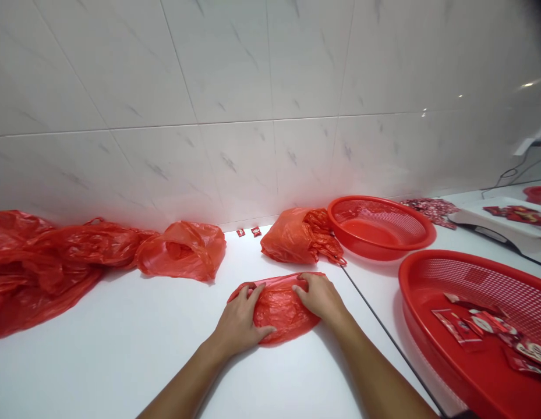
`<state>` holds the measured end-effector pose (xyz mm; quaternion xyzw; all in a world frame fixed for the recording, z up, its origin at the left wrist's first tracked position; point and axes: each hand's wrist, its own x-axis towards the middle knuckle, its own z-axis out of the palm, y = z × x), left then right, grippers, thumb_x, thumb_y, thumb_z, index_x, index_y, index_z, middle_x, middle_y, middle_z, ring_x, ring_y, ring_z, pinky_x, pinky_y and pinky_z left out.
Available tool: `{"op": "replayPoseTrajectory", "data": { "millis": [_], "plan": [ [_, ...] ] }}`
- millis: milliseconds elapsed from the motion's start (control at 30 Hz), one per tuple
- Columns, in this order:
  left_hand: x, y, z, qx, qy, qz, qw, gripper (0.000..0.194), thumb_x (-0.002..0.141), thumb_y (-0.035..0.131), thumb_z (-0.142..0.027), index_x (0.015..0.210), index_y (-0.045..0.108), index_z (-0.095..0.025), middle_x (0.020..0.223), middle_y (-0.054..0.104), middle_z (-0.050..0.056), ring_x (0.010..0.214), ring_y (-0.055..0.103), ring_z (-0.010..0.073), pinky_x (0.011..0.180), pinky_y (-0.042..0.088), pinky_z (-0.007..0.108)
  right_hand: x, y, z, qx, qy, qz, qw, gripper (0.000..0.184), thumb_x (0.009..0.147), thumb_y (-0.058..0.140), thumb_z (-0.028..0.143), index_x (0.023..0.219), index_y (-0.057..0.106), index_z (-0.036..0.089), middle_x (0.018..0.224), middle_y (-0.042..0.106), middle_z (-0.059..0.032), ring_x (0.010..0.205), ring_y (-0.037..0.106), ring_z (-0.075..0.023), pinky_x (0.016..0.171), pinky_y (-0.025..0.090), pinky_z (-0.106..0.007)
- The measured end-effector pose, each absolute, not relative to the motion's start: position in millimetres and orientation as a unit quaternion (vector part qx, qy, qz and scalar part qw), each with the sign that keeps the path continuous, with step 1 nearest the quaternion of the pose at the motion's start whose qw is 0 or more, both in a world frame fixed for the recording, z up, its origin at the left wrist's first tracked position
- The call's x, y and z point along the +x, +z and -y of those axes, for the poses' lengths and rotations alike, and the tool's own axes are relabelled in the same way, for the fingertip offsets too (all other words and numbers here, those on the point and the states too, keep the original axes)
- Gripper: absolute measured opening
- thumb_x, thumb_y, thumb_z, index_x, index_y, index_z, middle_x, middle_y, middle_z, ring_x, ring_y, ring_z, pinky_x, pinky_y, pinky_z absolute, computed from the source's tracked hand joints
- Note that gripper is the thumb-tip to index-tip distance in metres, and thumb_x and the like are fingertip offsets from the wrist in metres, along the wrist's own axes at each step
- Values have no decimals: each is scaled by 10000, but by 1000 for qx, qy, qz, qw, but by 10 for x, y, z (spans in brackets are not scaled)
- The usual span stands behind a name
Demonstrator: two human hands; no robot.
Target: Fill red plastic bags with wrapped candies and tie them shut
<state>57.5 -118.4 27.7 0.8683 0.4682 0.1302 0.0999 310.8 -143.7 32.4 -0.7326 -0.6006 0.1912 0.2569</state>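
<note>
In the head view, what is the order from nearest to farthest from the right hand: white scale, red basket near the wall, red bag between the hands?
1. Red bag: nearest; the right hand touches it.
2. Red basket: beyond the hand, to its right, near the wall.
3. White scale: farthest, well to the right.

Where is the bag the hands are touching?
The bag lies on the table, below the middle of the head view, between the left hand and right hand, nearer the camera than the bunched bag.
</note>
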Motion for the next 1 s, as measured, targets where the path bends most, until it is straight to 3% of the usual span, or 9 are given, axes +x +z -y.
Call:
{"op": "replayPoseTrajectory", "data": {
  "millis": [200,267,333,367,467,567,700,867,1000],
  "plan": [
    [536,191,1123,885,125,-440,84,980,660,849,-395,1555,486,-229,1539,459,197,1275,613,386,1076,528,542,3036,417,1465,-580,161,663,445,246,953,600,261,1084,801,205,1033,799,-71,959,733,-223,935,552,-357],
    [521,165,1107,889,110,-438,75,967,669,850,-428,1547,497,-230,1585,432,211,1354,562,421,1105,501,574,3000,420,1486,-522,190,692,460,230,950,620,263,1087,801,223,1049,791,-56,950,725,-201,926,562,-338],
    [515,158,1098,895,107,-429,64,953,679,848,-448,1540,505,-225,1592,441,215,1423,501,443,1133,476,593,2987,397,1503,-513,218,717,418,289,892,719,302,1168,791,253,1211,757,-66,1129,691,-233,1033,532,-377],
    [515,165,1097,898,110,-422,60,942,688,842,-448,1539,506,-223,1582,457,210,1431,494,438,1135,477,587,2993,377,1505,-528,231,723,381,422,832,790,338,1248,768,273,1360,697,-79,1287,622,-275,1115,485,-427],
    [531,216,1101,907,126,-396,63,879,712,821,-417,1520,526,-233,1537,502,176,1344,577,389,1084,536,528,3051,300,1480,-584,281,718,252,985,617,938,465,1522,573,334,1730,292,-88,1596,236,-390,1247,310,-567],
    [552,264,1103,915,146,-366,83,876,688,832,-371,1506,537,-258,1499,533,139,1272,624,354,1050,566,494,3119,225,1422,-596,338,709,169,1284,545,956,504,1659,334,362,1787,1,-81,1629,117,-399,1259,280,-562],
    [554,258,1095,912,176,-361,90,842,674,846,-347,1465,572,-260,1494,550,124,1282,618,350,1079,553,494,3140,160,1375,-593,352,710,142,1363,546,951,465,1688,212,390,1780,-111,-79,1628,109,-410,1260,270,-553],
    [476,296,1103,895,185,-401,63,670,739,830,-405,1369,674,-239,1475,594,135,1333,597,369,1135,522,512,3117,155,1406,-594,339,714,147,1308,599,926,449,1690,206,387,1779,-97,-101,1633,100,-395,1258,254,-570],
    [378,440,1140,895,121,-421,86,745,714,813,-324,1437,644,-278,1523,587,108,1365,595,361,1127,541,485,3116,181,1436,-592,337,716,152,1294,593,945,453,1681,250,381,1781,-72,-98,1625,136,-407,1258,259,-568]
  ]
}}
